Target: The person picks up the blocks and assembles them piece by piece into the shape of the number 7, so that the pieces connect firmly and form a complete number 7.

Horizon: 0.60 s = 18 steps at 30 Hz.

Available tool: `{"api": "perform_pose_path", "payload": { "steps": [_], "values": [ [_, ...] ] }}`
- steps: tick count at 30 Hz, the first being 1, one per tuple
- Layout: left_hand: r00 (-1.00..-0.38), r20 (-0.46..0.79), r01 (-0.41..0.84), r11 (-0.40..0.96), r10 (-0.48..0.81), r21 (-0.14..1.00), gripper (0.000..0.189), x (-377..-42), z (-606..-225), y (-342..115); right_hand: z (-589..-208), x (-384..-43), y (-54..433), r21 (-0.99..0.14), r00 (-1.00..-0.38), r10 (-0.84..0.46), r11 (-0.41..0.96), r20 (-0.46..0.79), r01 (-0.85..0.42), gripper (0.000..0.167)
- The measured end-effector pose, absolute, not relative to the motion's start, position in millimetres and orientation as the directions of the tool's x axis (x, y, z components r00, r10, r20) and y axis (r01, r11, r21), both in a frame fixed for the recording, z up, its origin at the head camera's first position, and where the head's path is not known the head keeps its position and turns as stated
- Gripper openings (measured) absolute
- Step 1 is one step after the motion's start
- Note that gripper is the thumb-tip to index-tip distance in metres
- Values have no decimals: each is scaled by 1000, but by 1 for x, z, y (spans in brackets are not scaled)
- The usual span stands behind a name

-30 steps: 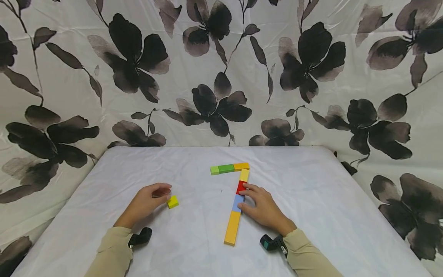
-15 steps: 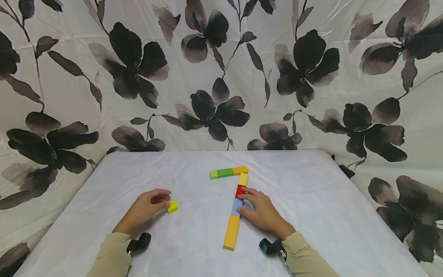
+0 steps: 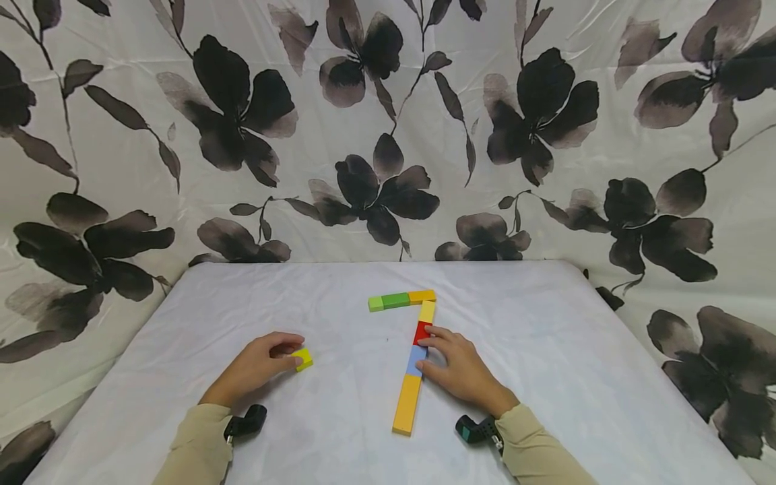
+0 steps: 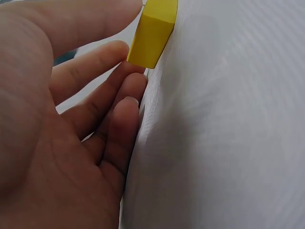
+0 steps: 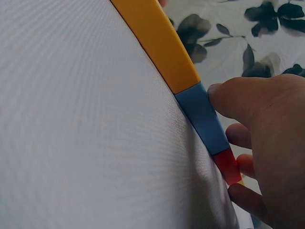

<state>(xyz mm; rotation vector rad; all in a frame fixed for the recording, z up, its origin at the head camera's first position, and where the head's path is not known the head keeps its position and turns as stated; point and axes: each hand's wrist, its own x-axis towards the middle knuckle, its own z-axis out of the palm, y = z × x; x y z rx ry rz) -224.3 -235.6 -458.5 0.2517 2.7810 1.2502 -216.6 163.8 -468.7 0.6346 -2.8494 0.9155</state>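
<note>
My left hand (image 3: 262, 362) pinches a small yellow block (image 3: 306, 358) between thumb and fingers, left of the middle of the table. In the left wrist view the block (image 4: 151, 38) sits at the thumb tip, close by the white cloth, with the other fingers loosely bent beneath. My right hand (image 3: 463, 369) rests its fingertips along a row of blocks, at the red block (image 3: 421, 335) and the blue block (image 3: 415, 361). From the right wrist view, the thumb touches the side of the blue block (image 5: 202, 119), beside a long orange block (image 5: 159, 45).
Nearest me, the row ends in the long orange block (image 3: 406, 406). Past the red one lies a pale yellow block (image 3: 427, 311). A far row runs leftward: an orange block (image 3: 422, 296), a green block (image 3: 397, 300) and a light green block (image 3: 376, 304). Flowered cloth (image 3: 461, 148) hangs behind.
My left hand has shifted slightly right and closed thumb and fingers about the yellow block. My right hand and the rows of blocks stay in place; the head view tilted a little.
</note>
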Motion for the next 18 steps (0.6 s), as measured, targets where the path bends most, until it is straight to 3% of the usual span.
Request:
{"api": "perform_pose_path", "payload": {
  "steps": [18],
  "values": [
    [-972,11,169,666,235,727,46,-222,-455,-235,-468,-216,163,-535,-911,-361,738,201,-411,42]
  ]
}}
